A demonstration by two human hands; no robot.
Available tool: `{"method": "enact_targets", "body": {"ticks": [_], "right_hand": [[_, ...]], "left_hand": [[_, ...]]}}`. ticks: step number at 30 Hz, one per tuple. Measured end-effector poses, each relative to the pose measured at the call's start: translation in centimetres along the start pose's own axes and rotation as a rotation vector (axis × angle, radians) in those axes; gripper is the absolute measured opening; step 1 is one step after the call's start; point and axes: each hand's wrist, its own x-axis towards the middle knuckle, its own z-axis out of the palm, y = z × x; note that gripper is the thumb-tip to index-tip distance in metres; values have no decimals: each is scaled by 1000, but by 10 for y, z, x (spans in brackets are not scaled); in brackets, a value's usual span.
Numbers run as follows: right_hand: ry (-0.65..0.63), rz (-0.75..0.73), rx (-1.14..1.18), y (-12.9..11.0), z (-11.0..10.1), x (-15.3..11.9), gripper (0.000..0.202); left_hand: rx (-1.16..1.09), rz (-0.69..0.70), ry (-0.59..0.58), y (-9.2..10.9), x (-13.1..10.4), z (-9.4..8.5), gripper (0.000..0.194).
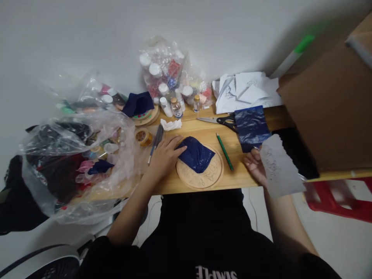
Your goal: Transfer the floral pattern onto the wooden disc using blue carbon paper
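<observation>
My left hand (166, 154) lies palm down on the table with its fingers stretched out, its fingertips at the left edge of a dark blue carbon sheet (196, 154). That sheet covers the upper part of a round embroidery hoop (200, 180), whose pale face carries line drawings. My right hand (255, 166) is closed on a torn piece of white paper (279, 166) with a pencil drawing, which hangs past the front edge. Just above those fingers lies a second blue carbon sheet (251, 126). A green pencil (224, 152) rests between the hoop and my right hand.
Black-handled scissors (216, 120) lie behind the pencil. Papers (250, 91), small bottles (176, 107) and plastic bags (162, 64) line the back. A large cluttered bag (78, 155) fills the left; a cardboard box (328, 104) stands right. A spool (143, 137) and pens (157, 139) sit near my left hand.
</observation>
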Motion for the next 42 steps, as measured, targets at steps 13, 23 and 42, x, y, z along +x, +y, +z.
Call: {"method": "enact_targets", "body": {"ticks": [13, 23, 42], "right_hand": [[-27, -68, -127, 2, -4, 4, 39], [38, -26, -104, -1, 2, 4, 43], [84, -413, -1105, 34, 61, -5, 8]], "left_hand": [[-618, -581, 233, -4, 17, -18, 18], [-447, 33, 123, -6, -3, 1, 35], [-228, -44, -94, 33, -46, 40, 127]]}}
